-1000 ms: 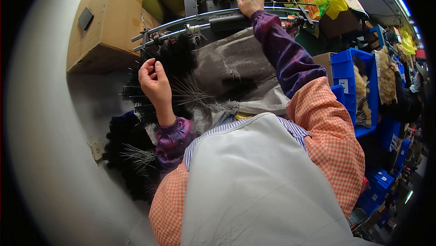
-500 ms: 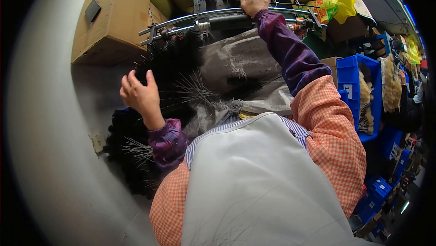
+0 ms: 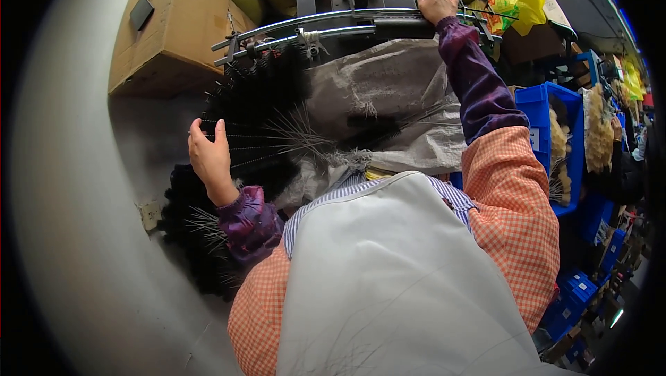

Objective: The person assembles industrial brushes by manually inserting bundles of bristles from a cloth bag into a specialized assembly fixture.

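My right hand is at the machine, above its curved metal rails, with bent fingers. A dark sleeve sits on the lower rail by my wrist. Thin dark rods run out to the right past the hand; what the fingers grip is hidden. At the left, my left hand has its thumb and fingers apart, at the tips of the black twisted-wire brushes. Bare wire stems of these brushes point to the right, over a grey woven sheet.
A cardboard box stands at the far left by the pale wall. More black brushes are below my left forearm. Blue crates with tan-bristled brushes stand on the right. Yellow bags lie behind the machine.
My right hand has moved right along the rails, and the dark sleeve and a rod have shifted right too. The left hand has turned slightly and its fingers have drawn closer together by the brush tips.
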Motion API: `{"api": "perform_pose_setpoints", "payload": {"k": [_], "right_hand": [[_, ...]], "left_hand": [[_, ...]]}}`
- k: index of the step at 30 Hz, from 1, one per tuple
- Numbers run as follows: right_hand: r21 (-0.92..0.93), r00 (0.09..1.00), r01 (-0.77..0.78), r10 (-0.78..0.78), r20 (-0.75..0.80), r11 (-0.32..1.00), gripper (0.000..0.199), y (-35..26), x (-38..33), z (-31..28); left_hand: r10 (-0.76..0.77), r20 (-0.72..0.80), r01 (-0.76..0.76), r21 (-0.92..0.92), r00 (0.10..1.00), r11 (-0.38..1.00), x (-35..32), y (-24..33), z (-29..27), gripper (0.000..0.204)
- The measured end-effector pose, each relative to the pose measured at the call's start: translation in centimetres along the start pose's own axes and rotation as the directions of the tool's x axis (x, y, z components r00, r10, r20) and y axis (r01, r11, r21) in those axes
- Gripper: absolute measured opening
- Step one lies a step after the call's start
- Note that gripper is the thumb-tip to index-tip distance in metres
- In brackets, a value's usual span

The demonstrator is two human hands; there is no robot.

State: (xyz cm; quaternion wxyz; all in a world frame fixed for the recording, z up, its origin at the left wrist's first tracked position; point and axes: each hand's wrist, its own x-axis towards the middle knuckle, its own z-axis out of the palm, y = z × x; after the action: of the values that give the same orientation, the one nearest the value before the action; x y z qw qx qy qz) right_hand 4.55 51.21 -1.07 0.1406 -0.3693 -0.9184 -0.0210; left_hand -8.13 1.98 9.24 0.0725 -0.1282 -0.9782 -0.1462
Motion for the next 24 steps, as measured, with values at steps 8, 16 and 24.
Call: {"api": "perform_pose_setpoints", "payload": {"k": [8,16,24], "right_hand": [[-0.056,1.000,0.008,-0.008,-0.007,0.998,0.034,4.2,0.5,0.1],[0.187,0.998,-0.033,0.041,-0.038,0.982,0.032,6.9,2.5,2.0],[0.176,0.977,0.075,-0.108,0.187,0.982,0.026,8.3,-2.9,-9.3]], "left_hand": [[0.085,0.098,-0.073,-0.114,0.992,0.991,-1.3,0.0,-2.9,0.047],[0.066,0.096,-0.031,-0.327,0.993,0.945,-1.4,-1.2,-2.8,0.016],[0.058,0.056,-0.012,-0.606,0.997,0.795,-1.1,1.1,-5.4,0.003]]}}
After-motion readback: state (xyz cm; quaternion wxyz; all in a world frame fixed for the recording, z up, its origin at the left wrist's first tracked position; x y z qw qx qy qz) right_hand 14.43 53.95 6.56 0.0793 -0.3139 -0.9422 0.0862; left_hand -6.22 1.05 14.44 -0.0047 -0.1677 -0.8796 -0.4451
